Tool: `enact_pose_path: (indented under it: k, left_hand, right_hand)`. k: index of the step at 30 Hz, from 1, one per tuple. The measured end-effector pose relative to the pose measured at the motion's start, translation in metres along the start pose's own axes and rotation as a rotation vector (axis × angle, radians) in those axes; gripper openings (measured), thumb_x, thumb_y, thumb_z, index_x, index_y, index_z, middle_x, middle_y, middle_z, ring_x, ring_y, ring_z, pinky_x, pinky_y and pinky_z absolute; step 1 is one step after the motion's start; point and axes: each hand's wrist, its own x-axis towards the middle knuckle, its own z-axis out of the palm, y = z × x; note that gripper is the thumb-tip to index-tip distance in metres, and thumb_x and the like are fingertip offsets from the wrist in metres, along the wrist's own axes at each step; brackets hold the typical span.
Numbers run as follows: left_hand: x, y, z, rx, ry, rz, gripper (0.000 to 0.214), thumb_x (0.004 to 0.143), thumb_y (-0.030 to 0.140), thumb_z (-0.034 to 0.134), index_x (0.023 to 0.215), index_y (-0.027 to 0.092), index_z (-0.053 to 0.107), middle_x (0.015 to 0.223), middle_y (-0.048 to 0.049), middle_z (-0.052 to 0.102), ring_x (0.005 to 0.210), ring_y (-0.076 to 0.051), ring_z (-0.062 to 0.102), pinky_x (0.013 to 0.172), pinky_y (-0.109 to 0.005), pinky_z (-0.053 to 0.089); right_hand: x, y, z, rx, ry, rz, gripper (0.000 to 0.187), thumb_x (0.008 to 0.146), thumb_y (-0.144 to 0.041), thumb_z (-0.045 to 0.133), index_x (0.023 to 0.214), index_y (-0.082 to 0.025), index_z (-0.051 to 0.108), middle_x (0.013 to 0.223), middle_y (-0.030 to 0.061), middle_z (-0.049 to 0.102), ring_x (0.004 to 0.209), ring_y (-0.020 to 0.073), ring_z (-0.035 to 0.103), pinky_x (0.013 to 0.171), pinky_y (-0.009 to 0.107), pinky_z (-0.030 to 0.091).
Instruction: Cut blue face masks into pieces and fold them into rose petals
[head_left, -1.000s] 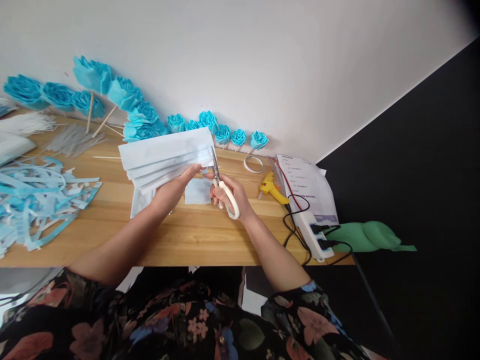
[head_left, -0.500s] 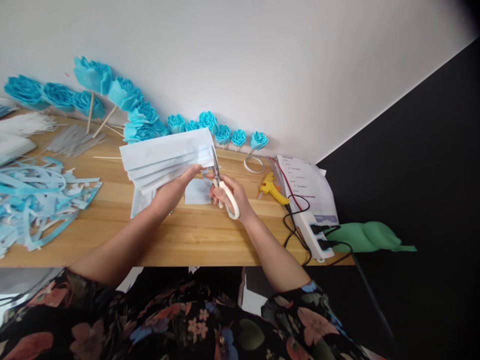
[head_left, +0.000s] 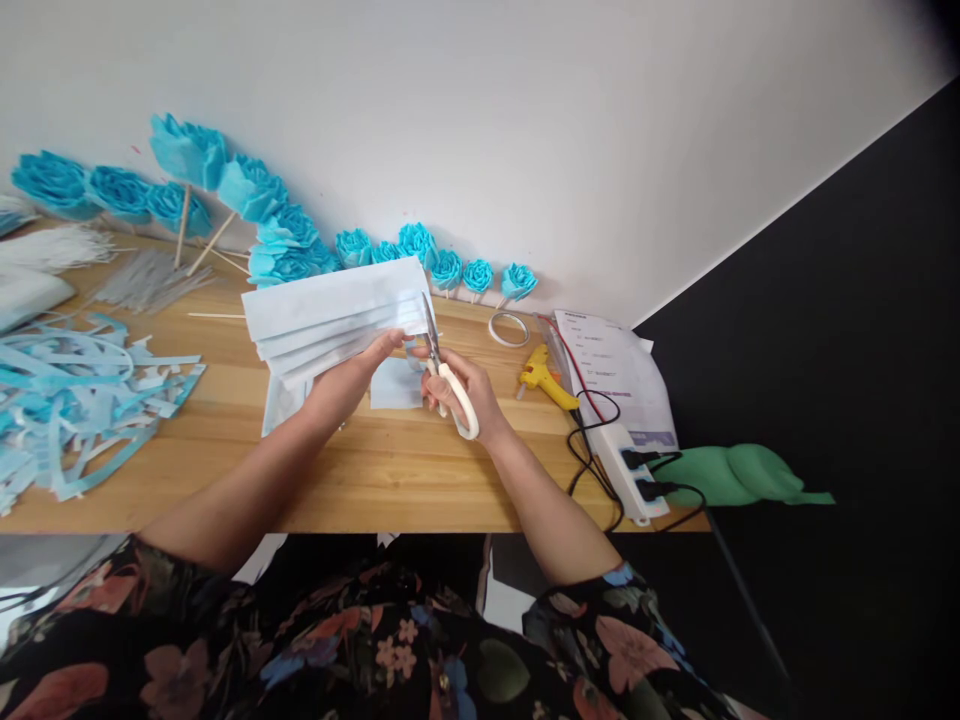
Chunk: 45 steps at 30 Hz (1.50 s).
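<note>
Pale blue pleated face mask material (head_left: pixel 330 305) is fanned out above the table, pinched in my left hand (head_left: pixel 352 380) near its lower right. My right hand (head_left: pixel 469 390) is closed around a pair of white-handled scissors (head_left: pixel 456 395). The blades point up along the right edge of the mask; whether they are closed on it is hard to tell. Under my hands a pale square piece (head_left: pixel 395 385) lies on the wood, and another light blue sheet (head_left: pixel 281 405) is partly covered by my left forearm.
Blue paper-like flowers (head_left: pixel 277 240) on sticks line the wall. Cut blue strips (head_left: pixel 82 390) are heaped at left. A tape roll (head_left: pixel 508 329), yellow glue gun (head_left: pixel 546 377), printed papers (head_left: pixel 619 370) and white power strip (head_left: pixel 626 470) with black cables occupy the right. The table (head_left: pixel 420 490) has a front edge.
Almost nothing differs. The whole view has shifted very slightly, while both hands, the mask and the scissors keep the same pose.
</note>
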Motion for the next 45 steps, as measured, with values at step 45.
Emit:
enact_pose_path:
  k: [45]
  left_hand:
    - [0.015,-0.031,0.014,-0.277,0.139,0.182,0.053,0.084,0.066,0.064,0.11,0.022,0.075,0.124,-0.0073,0.073,0.131,-0.031,0.059,0.124,-0.043,0.034]
  right_hand:
    - [0.001,0.006,-0.002,0.059,-0.031,-0.02,0.067,0.076,-0.069,0.072,0.12,-0.018,0.066,0.075,-0.0016,0.057,0.057,0.0085,0.052,0.048,0.021,0.043]
